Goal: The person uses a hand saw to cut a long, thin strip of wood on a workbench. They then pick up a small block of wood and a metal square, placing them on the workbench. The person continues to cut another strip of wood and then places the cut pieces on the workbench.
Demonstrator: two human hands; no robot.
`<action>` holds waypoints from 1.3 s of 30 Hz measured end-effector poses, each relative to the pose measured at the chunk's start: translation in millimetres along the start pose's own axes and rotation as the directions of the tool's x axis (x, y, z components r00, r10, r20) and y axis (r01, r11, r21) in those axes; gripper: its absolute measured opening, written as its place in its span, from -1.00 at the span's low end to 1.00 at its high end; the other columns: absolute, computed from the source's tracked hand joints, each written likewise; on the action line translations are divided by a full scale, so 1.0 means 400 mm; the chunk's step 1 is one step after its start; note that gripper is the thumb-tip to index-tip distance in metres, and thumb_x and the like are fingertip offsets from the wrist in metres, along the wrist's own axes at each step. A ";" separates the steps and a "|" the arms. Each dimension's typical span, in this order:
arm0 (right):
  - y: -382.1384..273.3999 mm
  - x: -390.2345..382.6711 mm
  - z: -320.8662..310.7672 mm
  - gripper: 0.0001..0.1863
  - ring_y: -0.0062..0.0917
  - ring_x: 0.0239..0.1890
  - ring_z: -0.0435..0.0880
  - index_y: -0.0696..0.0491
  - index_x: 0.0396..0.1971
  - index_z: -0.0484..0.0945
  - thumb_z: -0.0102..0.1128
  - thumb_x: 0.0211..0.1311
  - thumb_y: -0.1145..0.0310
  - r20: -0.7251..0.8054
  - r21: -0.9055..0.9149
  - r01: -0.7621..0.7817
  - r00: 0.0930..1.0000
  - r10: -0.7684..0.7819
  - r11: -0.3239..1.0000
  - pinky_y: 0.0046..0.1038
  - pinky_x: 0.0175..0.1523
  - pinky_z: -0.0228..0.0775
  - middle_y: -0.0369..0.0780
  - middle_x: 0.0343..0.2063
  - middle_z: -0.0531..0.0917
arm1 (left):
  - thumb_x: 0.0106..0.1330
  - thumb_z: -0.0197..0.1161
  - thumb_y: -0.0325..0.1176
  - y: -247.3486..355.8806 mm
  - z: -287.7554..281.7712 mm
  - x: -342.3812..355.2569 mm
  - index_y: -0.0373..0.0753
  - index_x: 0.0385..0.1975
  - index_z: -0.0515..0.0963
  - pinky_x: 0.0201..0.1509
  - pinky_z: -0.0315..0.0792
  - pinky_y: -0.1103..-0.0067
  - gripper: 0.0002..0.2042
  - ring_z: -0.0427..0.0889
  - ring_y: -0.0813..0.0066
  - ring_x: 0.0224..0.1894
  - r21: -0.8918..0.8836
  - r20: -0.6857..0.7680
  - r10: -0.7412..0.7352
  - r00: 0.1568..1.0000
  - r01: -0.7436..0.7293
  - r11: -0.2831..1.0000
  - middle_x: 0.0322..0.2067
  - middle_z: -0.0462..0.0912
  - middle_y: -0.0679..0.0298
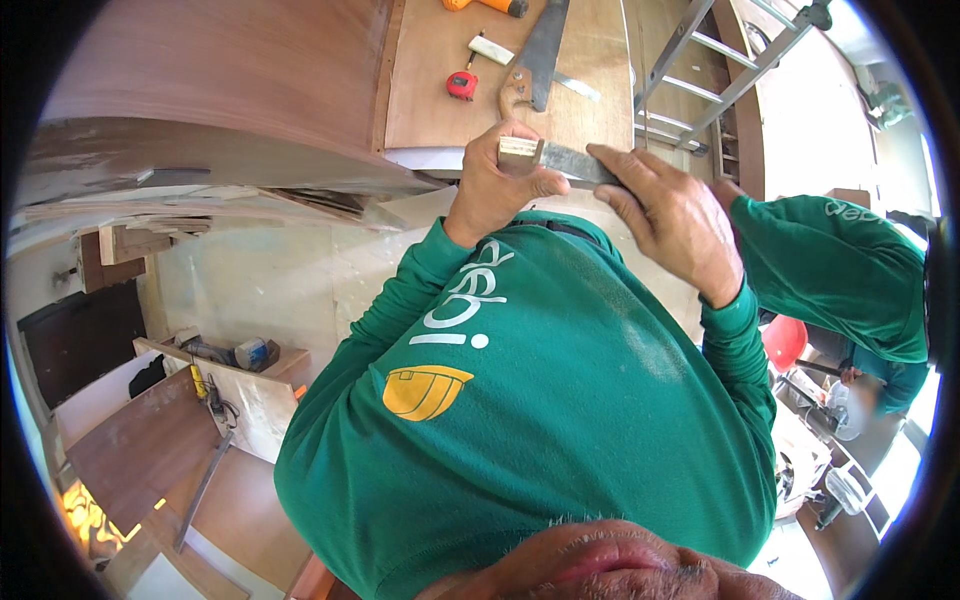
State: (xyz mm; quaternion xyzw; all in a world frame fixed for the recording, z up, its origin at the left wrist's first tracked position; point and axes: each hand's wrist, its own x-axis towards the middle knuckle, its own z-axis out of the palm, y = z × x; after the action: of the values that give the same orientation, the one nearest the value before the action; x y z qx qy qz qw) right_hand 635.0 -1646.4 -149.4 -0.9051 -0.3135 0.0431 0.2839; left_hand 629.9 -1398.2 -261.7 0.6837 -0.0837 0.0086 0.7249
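My left hand (494, 185) grips a small block of layered plywood (519, 148), its pale cut edge showing between thumb and fingers. A flat grey metal file (578, 163) lies against the block's right end. My right hand (680, 212) holds the file's other end, fingers stretched along the top and thumb below. Both hands are in front of my chest, at the near edge of a plywood-topped workbench (430, 110). On that top lie a handsaw (540, 60) with a wooden handle and a red tape measure (462, 86). A white strip (490, 50) lies beside the saw blade.
An orange power tool (485, 6) sits at the bench's far side. To the right stands an aluminium ladder (715, 75); a co-worker in a green shirt (835, 270) is close by. Wood panels (150, 440) and a corded tool (212, 395) are at lower left.
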 end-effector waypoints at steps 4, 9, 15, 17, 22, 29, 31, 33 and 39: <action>-0.020 -0.042 0.045 -0.58 -0.02 -0.27 0.79 0.05 0.27 0.63 0.27 0.54 0.18 0.007 -0.014 -0.097 0.995 0.097 0.995 -0.06 -0.15 0.66 -0.04 -0.23 0.73 | 0.03 0.82 0.00 0.002 0.019 -0.011 -0.24 -0.23 0.61 -0.26 0.50 0.67 -0.44 0.60 0.73 -0.32 0.055 0.001 -0.018 1.000 0.018 0.998 -0.41 0.65 0.45; -0.046 -0.061 0.056 -0.56 -0.01 -0.28 0.79 0.06 0.28 0.63 0.25 0.55 0.18 0.045 -0.016 -0.175 0.984 0.175 0.985 -0.06 -0.14 0.66 -0.03 -0.22 0.74 | -0.01 0.84 -0.02 -0.012 0.004 -0.032 -0.23 -0.27 0.61 -0.25 0.47 0.64 -0.44 0.55 0.70 -0.32 0.103 0.015 -0.038 0.999 0.036 0.994 -0.42 0.63 0.43; -0.061 -0.046 0.046 -0.55 -0.02 -0.26 0.78 0.07 0.29 0.65 0.26 0.54 0.19 0.145 -0.003 -0.225 0.964 0.223 0.974 -0.08 -0.13 0.65 -0.02 -0.21 0.74 | -0.01 0.83 -0.05 -0.046 -0.020 -0.038 -0.27 -0.32 0.63 -0.30 0.39 0.62 -0.47 0.48 0.70 -0.36 0.174 0.125 -0.069 0.990 0.047 0.984 -0.46 0.60 0.42; -0.063 -0.039 0.052 -0.55 -0.02 -0.25 0.78 0.07 0.29 0.64 0.26 0.54 0.18 0.157 0.000 -0.229 0.961 0.226 0.973 -0.08 -0.13 0.64 -0.03 -0.21 0.73 | 0.00 0.83 -0.05 -0.051 -0.030 -0.035 -0.28 -0.34 0.64 -0.32 0.37 0.61 -0.48 0.45 0.70 -0.38 0.189 0.150 -0.035 0.988 0.006 0.982 -0.48 0.59 0.42; -0.076 -0.014 0.071 -0.54 -0.02 -0.25 0.77 0.06 0.31 0.63 0.25 0.54 0.19 0.140 0.015 -0.235 0.963 0.231 0.972 -0.08 -0.14 0.63 -0.04 -0.23 0.73 | 0.03 0.81 -0.04 -0.078 -0.050 -0.030 -0.27 -0.38 0.65 -0.36 0.37 0.58 -0.50 0.44 0.68 -0.41 0.143 0.220 -0.091 0.971 0.060 0.988 -0.51 0.57 0.42; -0.071 -0.004 0.064 -0.55 -0.02 -0.29 0.76 0.02 0.31 0.63 0.26 0.53 0.20 0.197 0.006 -0.235 0.953 0.229 0.972 -0.07 -0.17 0.61 -0.05 -0.27 0.70 | -0.08 0.85 0.09 -0.082 -0.075 -0.007 -0.22 -0.42 0.58 -0.35 0.40 0.57 -0.40 0.50 0.65 -0.41 0.134 0.263 -0.012 0.965 -0.024 0.991 -0.51 0.61 0.39; -0.075 -0.008 0.054 -0.55 -0.02 -0.30 0.75 0.01 0.32 0.63 0.26 0.53 0.20 0.214 -0.009 -0.248 0.946 0.244 0.969 -0.07 -0.18 0.60 -0.05 -0.28 0.70 | -0.11 0.86 0.10 -0.089 -0.074 -0.005 -0.21 -0.42 0.58 -0.34 0.42 0.57 -0.39 0.52 0.63 -0.42 0.145 0.262 0.008 0.965 -0.047 0.988 -0.50 0.62 0.38; -0.071 -0.005 0.045 -0.56 -0.02 -0.30 0.76 0.01 0.31 0.63 0.26 0.53 0.21 0.225 -0.005 -0.238 0.946 0.233 0.971 -0.07 -0.18 0.61 -0.06 -0.28 0.69 | -0.13 0.87 0.08 -0.086 -0.074 0.002 -0.20 -0.41 0.58 -0.33 0.44 0.56 -0.39 0.54 0.61 -0.42 0.134 0.261 -0.008 0.965 -0.028 0.991 -0.50 0.63 0.36; -0.063 0.002 0.052 -0.56 -0.02 -0.29 0.76 0.04 0.30 0.62 0.27 0.52 0.23 0.209 0.005 -0.237 0.950 0.230 0.972 -0.08 -0.17 0.62 -0.05 -0.26 0.70 | -0.05 0.85 -0.01 -0.089 -0.067 0.008 -0.22 -0.43 0.61 -0.37 0.44 0.56 -0.47 0.54 0.63 -0.45 0.133 0.256 0.019 0.967 -0.054 0.990 -0.53 0.62 0.34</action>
State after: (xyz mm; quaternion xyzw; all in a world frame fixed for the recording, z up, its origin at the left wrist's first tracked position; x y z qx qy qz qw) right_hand 616.5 -1619.6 -153.3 -0.9220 -0.2315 0.1751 0.2563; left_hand 640.3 -1374.4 -298.1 0.7263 -0.1876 -0.0597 0.6586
